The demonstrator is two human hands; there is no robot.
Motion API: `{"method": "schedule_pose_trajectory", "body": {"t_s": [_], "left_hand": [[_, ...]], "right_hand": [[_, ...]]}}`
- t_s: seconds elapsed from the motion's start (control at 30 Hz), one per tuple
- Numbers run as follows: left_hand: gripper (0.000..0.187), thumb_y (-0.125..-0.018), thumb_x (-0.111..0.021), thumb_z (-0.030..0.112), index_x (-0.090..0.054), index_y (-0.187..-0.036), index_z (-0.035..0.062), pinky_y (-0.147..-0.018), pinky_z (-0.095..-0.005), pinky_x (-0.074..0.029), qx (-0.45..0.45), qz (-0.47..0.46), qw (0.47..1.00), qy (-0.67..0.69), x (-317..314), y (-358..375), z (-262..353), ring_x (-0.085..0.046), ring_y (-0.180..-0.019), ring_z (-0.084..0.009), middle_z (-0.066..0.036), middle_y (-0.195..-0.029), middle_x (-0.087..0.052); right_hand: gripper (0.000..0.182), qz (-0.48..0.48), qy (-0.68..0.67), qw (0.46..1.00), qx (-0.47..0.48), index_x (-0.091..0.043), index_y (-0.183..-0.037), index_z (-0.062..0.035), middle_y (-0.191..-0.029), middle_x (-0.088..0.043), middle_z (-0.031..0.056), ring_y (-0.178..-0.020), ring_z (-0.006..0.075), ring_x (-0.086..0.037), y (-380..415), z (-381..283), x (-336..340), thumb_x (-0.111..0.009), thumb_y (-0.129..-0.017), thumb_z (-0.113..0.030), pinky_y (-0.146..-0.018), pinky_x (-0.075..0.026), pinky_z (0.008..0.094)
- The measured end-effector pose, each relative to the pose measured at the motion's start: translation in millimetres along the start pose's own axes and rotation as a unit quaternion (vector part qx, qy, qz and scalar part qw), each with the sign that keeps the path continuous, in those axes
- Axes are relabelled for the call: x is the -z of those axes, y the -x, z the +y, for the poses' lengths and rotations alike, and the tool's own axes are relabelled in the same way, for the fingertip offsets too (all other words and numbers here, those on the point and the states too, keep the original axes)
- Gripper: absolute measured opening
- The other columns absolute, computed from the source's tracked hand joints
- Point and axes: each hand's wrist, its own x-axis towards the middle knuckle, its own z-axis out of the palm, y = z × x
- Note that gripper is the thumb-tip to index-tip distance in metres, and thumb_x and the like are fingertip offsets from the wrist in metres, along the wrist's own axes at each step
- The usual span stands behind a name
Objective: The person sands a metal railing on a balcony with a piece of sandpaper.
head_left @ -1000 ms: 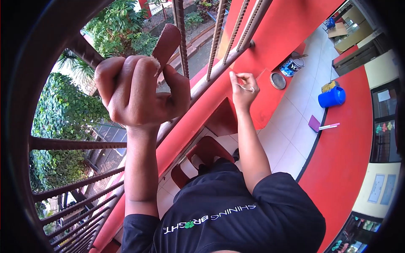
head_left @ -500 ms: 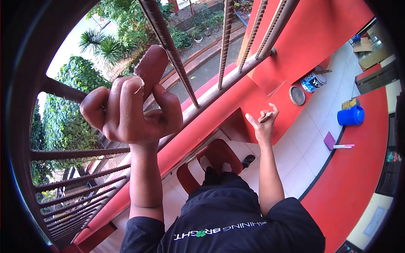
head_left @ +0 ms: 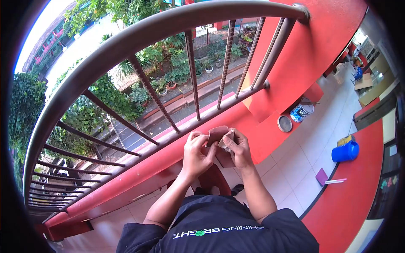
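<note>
In front of my chest I hold a worn, reddish-brown piece of sandpaper (head_left: 217,132) with a paler back, bent between both hands. My left hand (head_left: 196,154) pinches its left side with fingers and thumb. On the other side my right hand (head_left: 241,151) grips the creased edge, the thumb lying over the pale back. The two hands almost touch, and some of the sheet is hidden behind the fingers. Just beyond them runs a dark metal railing (head_left: 122,40) with ribbed bars, and neither hand touches it.
A paint bucket (head_left: 301,110) and a round lid (head_left: 284,123) rest on the red ledge (head_left: 263,141). To the right, a blue container (head_left: 346,152) and a purple dustpan (head_left: 322,177) are near the curved red counter (head_left: 333,211). Plants (head_left: 177,63) grow outside the railing.
My left hand has come down from the railing with the sandpaper, and my right hand has moved in to meet it. Both now hold the sheet. My view has shifted, showing more of the top rail.
</note>
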Motion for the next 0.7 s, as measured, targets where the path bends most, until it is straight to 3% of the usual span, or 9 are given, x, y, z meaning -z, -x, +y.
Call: {"method": "schedule_pose_trajectory", "body": {"t_s": [0.13, 0.27, 0.33, 0.4, 0.43, 0.53, 0.63, 0.67, 0.7], "left_hand": [[0.026, -0.079, -0.077, 0.007, -0.067, -0.103, 0.0014, -0.094, -0.0434, -0.047, -0.055, 0.034, 0.995, -0.071, 13.4, -12.5, 4.7, -0.058, -0.106, -0.0330, -0.016, -0.101, -0.067], [0.054, -0.083, -0.079, 0.018, -0.052, -0.128, 0.0034, -0.103, -0.0432, -0.039, -0.136, 0.349, 0.899, -0.227, 54.4, -59.7, 9.4, -0.047, -0.124, -0.0323, -0.022, -0.127, -0.053], [0.046, -0.094, -0.071, 0.021, -0.049, -0.129, 0.0011, -0.089, -0.0396, -0.046, -0.100, 0.371, 0.915, -0.126, 58.5, -91.5, -7.2, -0.057, -0.107, -0.0248, -0.019, -0.111, -0.060], [0.026, -0.105, -0.058, 0.024, -0.054, -0.114, -0.0005, -0.066, -0.0348, -0.047, -0.014, 0.254, 0.966, 0.043, 64.8, -110.8, -19.9, -0.060, -0.075, -0.0168, -0.010, -0.081, -0.062], [0.028, -0.110, -0.048, 0.025, -0.055, -0.098, 0.0008, -0.049, -0.0322, -0.039, 0.003, 0.195, 0.973, 0.123, 60.0, -116.2, -53.4, -0.050, -0.050, -0.0136, -0.002, -0.059, -0.052], [0.041, -0.110, -0.048, 0.036, -0.054, -0.085, 0.0037, -0.049, -0.0314, -0.038, -0.010, 0.217, 0.971, 0.097, 58.1, -119.2, -68.0, -0.050, -0.051, -0.0115, -0.001, -0.057, -0.051], [0.043, -0.110, -0.048, 0.038, -0.056, -0.082, 0.0066, -0.045, -0.0273, -0.037, -0.035, 0.254, 0.966, 0.027, 55.6, -113.0, -64.1, -0.050, -0.046, -0.0091, 0.001, -0.059, -0.055], [0.042, -0.109, -0.050, 0.033, -0.058, -0.079, 0.0049, -0.048, -0.0304, -0.041, -0.030, 0.270, 0.962, 0.034, 54.7, -113.9, -80.3, -0.054, -0.049, -0.0135, -0.004, -0.064, -0.061], [0.041, -0.106, -0.054, 0.032, -0.057, -0.074, 0.0072, -0.046, -0.0304, -0.034, -0.024, 0.286, 0.957, 0.040, 55.2, -111.9, -73.9, -0.047, -0.048, -0.0113, 0.000, -0.058, -0.052]], "right_hand": [[0.010, 0.034, 0.010, 0.999, 0.009, -0.062, -0.104, -0.0098, -0.089, -0.060, -0.0045, -0.078, 0.0042, -0.053, -9.5, -26.1, -27.6, -0.068, -0.100, -0.017, -0.075, -0.047, 0.0228], [0.014, 0.123, 0.015, 0.959, 0.255, -0.058, -0.100, -0.0068, -0.082, -0.055, -0.0048, -0.074, 0.0039, -0.051, -50.4, -82.9, -60.0, -0.063, -0.104, -0.019, -0.069, -0.044, 0.0230], [0.015, 0.188, 0.123, 0.899, 0.375, -0.056, -0.100, -0.0048, -0.080, -0.053, -0.0043, -0.070, 0.0027, -0.050, -73.0, -125.2, -69.3, -0.062, -0.105, -0.018, -0.063, -0.042, 0.0221], [0.016, 0.207, 0.147, 0.832, 0.493, -0.057, -0.099, -0.0037, -0.080, -0.056, -0.0029, -0.066, 0.0024, -0.050, -88.3, -168.1, -91.5, -0.063, -0.104, -0.018, -0.057, -0.041, 0.0223], [0.017, 0.210, 0.132, 0.829, 0.501, -0.058, -0.097, -0.0030, -0.077, -0.057, -0.0028, -0.063, 0.0026, -0.050, -93.6, -182.3, -100.6, -0.063, -0.104, -0.018, -0.055, -0.040, 0.0219], [0.019, 0.198, 0.144, 0.853, 0.461, -0.062, -0.091, -0.0008, -0.069, -0.059, -0.0027, -0.060, 0.0036, -0.052, -102.2, -178.1, -91.8, -0.065, -0.102, -0.016, -0.054, -0.041, 0.0236], [0.017, 0.214, 0.187, 0.878, 0.385, -0.067, -0.091, -0.0008, -0.080, -0.065, -0.0013, -0.072, 0.0053, -0.057, -101.2, -101.3, -60.6, -0.069, -0.099, -0.015, -0.067, -0.048, 0.0248], [0.022, 0.197, 0.223, 0.869, 0.396, -0.069, -0.094, 0.0015, -0.082, -0.068, 0.0047, -0.076, 0.0144, -0.061, -109.1, -82.4, -49.9, -0.059, -0.103, -0.016, -0.073, -0.049, 0.0304], [0.019, 0.210, 0.206, 0.859, 0.420, -0.062, -0.084, -0.0012, -0.074, -0.059, -0.0015, -0.066, 0.0064, -0.051, -110.6, -74.4, -65.4, -0.064, -0.101, -0.011, -0.062, -0.043, 0.0251]]}}
